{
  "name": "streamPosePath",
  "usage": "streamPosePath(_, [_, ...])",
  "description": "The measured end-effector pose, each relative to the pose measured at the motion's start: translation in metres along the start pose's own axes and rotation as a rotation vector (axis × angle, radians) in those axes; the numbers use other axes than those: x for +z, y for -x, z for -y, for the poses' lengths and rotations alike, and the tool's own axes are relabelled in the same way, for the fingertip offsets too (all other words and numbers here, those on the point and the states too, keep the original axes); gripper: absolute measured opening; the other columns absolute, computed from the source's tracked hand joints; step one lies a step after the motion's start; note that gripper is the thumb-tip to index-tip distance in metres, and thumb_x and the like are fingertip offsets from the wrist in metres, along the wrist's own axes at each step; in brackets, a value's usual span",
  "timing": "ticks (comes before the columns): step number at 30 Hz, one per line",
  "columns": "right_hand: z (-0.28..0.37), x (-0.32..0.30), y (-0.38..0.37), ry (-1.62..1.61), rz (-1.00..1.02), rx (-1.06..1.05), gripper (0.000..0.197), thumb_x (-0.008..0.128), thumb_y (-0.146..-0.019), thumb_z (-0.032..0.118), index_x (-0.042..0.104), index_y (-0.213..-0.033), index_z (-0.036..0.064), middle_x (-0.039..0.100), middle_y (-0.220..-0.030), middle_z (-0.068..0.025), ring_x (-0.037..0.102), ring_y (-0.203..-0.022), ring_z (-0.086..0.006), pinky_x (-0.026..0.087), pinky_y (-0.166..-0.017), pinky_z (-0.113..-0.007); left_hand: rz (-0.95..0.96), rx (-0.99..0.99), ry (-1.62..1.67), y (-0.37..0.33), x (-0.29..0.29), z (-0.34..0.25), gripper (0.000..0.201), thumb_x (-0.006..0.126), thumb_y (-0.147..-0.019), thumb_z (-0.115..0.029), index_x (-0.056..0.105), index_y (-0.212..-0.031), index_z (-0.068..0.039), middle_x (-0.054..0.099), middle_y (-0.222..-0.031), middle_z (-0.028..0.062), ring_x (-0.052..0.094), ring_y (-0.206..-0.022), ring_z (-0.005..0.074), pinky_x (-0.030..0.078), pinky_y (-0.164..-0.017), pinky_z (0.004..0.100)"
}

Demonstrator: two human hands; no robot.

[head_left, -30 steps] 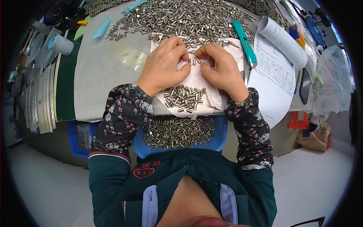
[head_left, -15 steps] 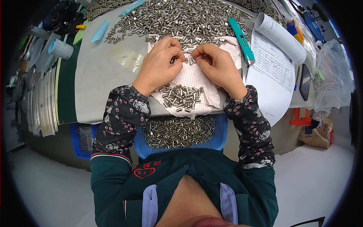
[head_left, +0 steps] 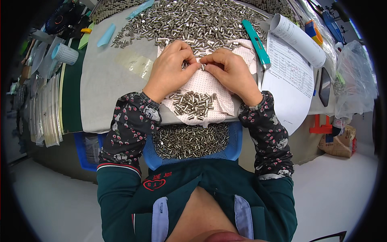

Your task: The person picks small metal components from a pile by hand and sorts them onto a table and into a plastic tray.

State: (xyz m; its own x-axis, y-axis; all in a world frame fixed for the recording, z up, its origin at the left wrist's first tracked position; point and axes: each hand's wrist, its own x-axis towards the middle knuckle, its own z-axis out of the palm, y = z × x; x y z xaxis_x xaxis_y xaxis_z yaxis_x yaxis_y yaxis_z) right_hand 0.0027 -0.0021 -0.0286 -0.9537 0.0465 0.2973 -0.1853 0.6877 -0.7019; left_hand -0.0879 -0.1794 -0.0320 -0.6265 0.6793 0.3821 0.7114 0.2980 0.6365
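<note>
My left hand [head_left: 171, 69] is closed above a pale dotted cloth [head_left: 206, 85]. Small metal pins [head_left: 185, 64] show inside its curled fingers. My right hand [head_left: 233, 72] meets it fingertip to fingertip, its thumb and forefinger pinched on a short shiny metal pin [head_left: 202, 67]. Nearer me on the cloth lies a small heap of the same pins [head_left: 192, 104]. Beyond both hands a large spread of pins [head_left: 189, 24] covers the far part of the table. Between my forearms, below the table edge, a blue basket [head_left: 236, 146] holds many more pins.
To the right lie a teal-handled tool [head_left: 257, 44], a printed sheet [head_left: 291, 76], a paper roll [head_left: 298, 40] and a dark phone [head_left: 325, 86]. A clear plastic bag [head_left: 356, 80] hangs further right. On the left are a white cup [head_left: 66, 54] and stacked clear trays [head_left: 48, 107].
My right hand has moved slightly left, so its fingertips now meet those of my left hand around the pin. The heap on the cloth looks the same.
</note>
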Motion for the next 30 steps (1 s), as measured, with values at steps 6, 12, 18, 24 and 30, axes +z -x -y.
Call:
streamPosePath(6, [0.009, -0.001, 0.0, 0.047, 0.032, 0.044, 0.013, 0.069, -0.08, 0.015, 0.071, -0.091, 0.0082, 0.064, -0.084, -0.0076, 0.064, -0.081, -0.0262, 0.05, -0.07, -0.037, 0.01, 0.007, 0.037, 0.001, -0.002, -0.001, 0.014, 0.073, -0.076, -0.015, 0.064, -0.077, -0.004, 0.058, -0.098, 0.006, 0.057, -0.097, 0.026, 0.048, -0.082, 0.0367])
streamPosePath(12, [0.008, 0.001, 0.0, -0.005, 0.028, 0.046, 0.013, 0.07, -0.077, 0.013, 0.069, -0.088, 0.0063, 0.064, -0.083, -0.008, 0.064, -0.081, -0.0256, 0.051, -0.07, -0.037, -0.01, 0.102, 0.024, 0.002, -0.002, 0.001, 0.012, 0.073, -0.072, -0.012, 0.065, -0.078, -0.005, 0.057, -0.103, 0.0067, 0.053, -0.103, 0.0276, 0.045, -0.09, 0.0374])
streamPosePath(18, [0.014, -0.001, 0.0, 0.015, 0.043, 0.053, 0.014, 0.07, -0.076, 0.011, 0.068, -0.088, 0.0038, 0.065, -0.084, -0.0098, 0.065, -0.078, -0.0254, 0.051, -0.068, -0.036, -0.034, 0.174, -0.011, 0.002, 0.0, 0.003, 0.011, 0.07, -0.071, -0.011, 0.064, -0.078, -0.005, 0.057, -0.103, 0.0071, 0.053, -0.102, 0.0287, 0.044, -0.091, 0.0386])
streamPosePath(24, [0.035, -0.034, 0.012, -0.193, 0.245, 0.12, 0.022, 0.073, -0.076, 0.013, 0.067, -0.095, 0.0027, 0.066, -0.087, -0.0097, 0.063, -0.071, -0.0204, 0.05, -0.065, -0.032, -0.026, 0.165, -0.012, 0.003, -0.002, 0.004, 0.009, 0.066, -0.073, -0.01, 0.063, -0.079, -0.005, 0.056, -0.102, 0.0084, 0.053, -0.102, 0.0295, 0.044, -0.091, 0.0395])
streamPosePath(30, [-0.012, -0.074, 0.008, 0.589, -0.239, 0.052, 0.032, 0.072, -0.081, 0.024, 0.065, -0.107, 0.0061, 0.066, -0.095, -0.0103, 0.064, -0.084, -0.0276, 0.052, -0.069, -0.04, 0.038, 0.138, -0.007, 0.001, -0.002, 0.003, 0.012, 0.068, -0.074, -0.009, 0.063, -0.084, -0.005, 0.055, -0.109, 0.0097, 0.052, -0.108, 0.0289, 0.042, -0.095, 0.038])
